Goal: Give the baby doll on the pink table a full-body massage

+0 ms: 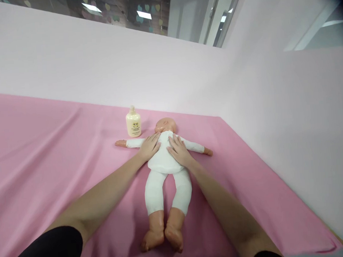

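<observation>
While flat on the doll [164, 160], both hands released: left hand [149, 146], right hand [178, 151].

Bright, even light; soft shadows; corners darkened, warped.

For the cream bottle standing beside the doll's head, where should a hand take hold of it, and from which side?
Grip the bottle around its wide lower body, not the narrow cap. It stands upright on the pink sheet, left of the doll, whose sleeve lies just in front. Coming from the left or above looks clearest; the left hand is nearer. Both hands, the right hand too, lie flat on the doll's chest.
</observation>
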Available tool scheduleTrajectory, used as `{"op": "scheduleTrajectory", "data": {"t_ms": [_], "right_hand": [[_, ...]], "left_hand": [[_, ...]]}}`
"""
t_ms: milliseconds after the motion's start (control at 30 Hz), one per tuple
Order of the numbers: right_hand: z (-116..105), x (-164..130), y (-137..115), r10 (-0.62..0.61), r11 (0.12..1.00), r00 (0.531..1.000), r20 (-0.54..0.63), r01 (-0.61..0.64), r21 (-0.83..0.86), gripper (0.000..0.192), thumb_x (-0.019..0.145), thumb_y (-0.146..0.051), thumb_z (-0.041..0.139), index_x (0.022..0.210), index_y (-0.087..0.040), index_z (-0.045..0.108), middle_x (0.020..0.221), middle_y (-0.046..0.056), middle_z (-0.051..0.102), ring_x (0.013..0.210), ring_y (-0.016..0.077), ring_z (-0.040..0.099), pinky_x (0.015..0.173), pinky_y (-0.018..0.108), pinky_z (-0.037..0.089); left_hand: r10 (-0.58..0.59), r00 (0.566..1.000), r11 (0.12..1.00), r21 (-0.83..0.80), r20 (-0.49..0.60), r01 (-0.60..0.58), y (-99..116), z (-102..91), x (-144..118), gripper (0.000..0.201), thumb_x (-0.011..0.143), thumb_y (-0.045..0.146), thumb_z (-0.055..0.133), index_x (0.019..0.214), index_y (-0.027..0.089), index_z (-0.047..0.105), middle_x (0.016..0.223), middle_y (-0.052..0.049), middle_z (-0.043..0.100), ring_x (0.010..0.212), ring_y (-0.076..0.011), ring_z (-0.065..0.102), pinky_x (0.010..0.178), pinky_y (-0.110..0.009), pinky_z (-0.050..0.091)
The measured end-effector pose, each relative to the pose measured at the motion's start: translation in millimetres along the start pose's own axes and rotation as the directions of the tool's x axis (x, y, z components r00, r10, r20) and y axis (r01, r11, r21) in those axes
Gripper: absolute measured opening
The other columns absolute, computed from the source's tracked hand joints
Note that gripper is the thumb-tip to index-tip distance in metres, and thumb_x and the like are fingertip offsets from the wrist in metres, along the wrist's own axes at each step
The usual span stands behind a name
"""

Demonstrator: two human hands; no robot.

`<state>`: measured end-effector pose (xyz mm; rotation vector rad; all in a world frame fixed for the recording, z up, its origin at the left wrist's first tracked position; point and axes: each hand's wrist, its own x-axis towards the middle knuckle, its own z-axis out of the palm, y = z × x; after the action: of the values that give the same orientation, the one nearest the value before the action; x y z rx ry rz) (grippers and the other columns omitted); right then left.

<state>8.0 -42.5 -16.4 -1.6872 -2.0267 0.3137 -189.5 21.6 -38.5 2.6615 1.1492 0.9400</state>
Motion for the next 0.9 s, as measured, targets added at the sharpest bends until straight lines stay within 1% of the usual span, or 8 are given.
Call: {"op": "scheduleTrajectory", "data": {"t_ms": [200,300,367,467,567,667,800,900], "right_hand": [[-6,-22,-46,-0.261,0.960,0.945,0.198,0.275,-0.050,0.059,0.093,-0.047,0.034,0.147,-0.023,0.025,0.156,0.007,0.015,0.145,0.0240,0.007,0.115,0.053,0.003],[-8,-28,-52,-0.361,0.932,0.907,0.218,0.361,0.039,0.050,0.092,-0.043,0.041,0.138,-0.024,0.043,0.151,0.007,0.029,0.143,0.0222,0.018,0.116,0.051,0.004],[-9,-27,-50,-0.393,0.916,0.901,0.185,0.367,0.159,0.036,0.090,-0.039,0.046,0.119,-0.024,0.061,0.139,0.005,0.050,0.137,0.0210,0.035,0.116,0.049,0.005],[-8,-22,-42,-0.369,0.862,0.921,0.129,0.287,0.418,0.027,0.088,-0.035,0.048,0.086,-0.021,0.071,0.101,0.001,0.072,0.112,0.0186,0.060,0.118,0.046,0.008],[-8,-16,-32,-0.317,0.769,0.944,0.093,0.198,0.607,0.039,0.086,-0.039,0.048,0.058,-0.020,0.065,0.068,-0.001,0.071,0.082,0.0148,0.069,0.117,0.042,0.016],[-7,-12,-24,-0.294,0.722,0.952,0.081,0.165,0.672,0.049,0.085,-0.045,0.048,0.043,-0.020,0.051,0.049,-0.004,0.061,0.057,0.0097,0.062,0.114,0.039,0.025],[-3,-12,-17,-0.193,0.706,0.978,0.076,0.085,0.703,0.053,0.086,-0.049,0.045,0.041,-0.021,0.040,0.035,-0.008,0.041,0.038,0.0073,0.041,0.098,0.038,0.042],[-1,-17,-15,-0.056,0.828,0.995,-0.088,0.096,0.553,0.046,0.088,-0.047,0.040,0.050,-0.022,0.047,0.040,-0.006,0.040,0.042,0.0103,0.040,0.083,0.036,0.047]], "left_hand": [[-0.023,0.999,0.995,-0.095,-0.038,0.019,-1,0.9,1,0.049,0.094,0.031,0.027,0.139,0.015,0.038,0.143,-0.011,0.044,0.131,-0.0229,0.041,0.109,-0.043,0.032],[-0.014,0.999,0.992,-0.129,-0.035,0.009,-2,0.0,1,0.048,0.094,0.028,0.027,0.139,0.016,0.038,0.143,-0.009,0.044,0.130,-0.0218,0.042,0.109,-0.041,0.033],[-0.022,0.999,0.990,-0.141,-0.036,0.017,-2,-1.0,1,0.048,0.093,0.028,0.029,0.139,0.016,0.039,0.141,-0.010,0.046,0.128,-0.0219,0.044,0.108,-0.041,0.034],[-0.032,0.998,0.988,-0.152,-0.058,0.023,0,-2.9,1,0.047,0.093,0.028,0.030,0.137,0.014,0.041,0.139,-0.011,0.047,0.127,-0.0221,0.044,0.108,-0.041,0.034],[-0.021,0.997,0.986,-0.168,-0.069,0.009,2,-4.9,1,0.047,0.093,0.028,0.030,0.137,0.014,0.041,0.139,-0.010,0.048,0.127,-0.0211,0.044,0.108,-0.040,0.034],[-0.007,0.997,0.984,-0.180,-0.073,-0.006,2,-5.3,1,0.046,0.093,0.028,0.031,0.136,0.015,0.041,0.137,-0.010,0.050,0.126,-0.0208,0.045,0.108,-0.040,0.034],[-0.011,0.997,0.986,-0.165,-0.079,-0.002,0,-5.0,2,0.045,0.092,0.028,0.032,0.133,0.012,0.044,0.134,-0.011,0.052,0.123,-0.0215,0.047,0.107,-0.039,0.035],[-0.108,0.990,0.992,-0.075,-0.094,0.102,11,-7.1,2,0.042,0.090,0.026,0.036,0.129,0.013,0.048,0.133,-0.012,0.052,0.122,-0.0244,0.047,0.106,-0.043,0.035]]}}
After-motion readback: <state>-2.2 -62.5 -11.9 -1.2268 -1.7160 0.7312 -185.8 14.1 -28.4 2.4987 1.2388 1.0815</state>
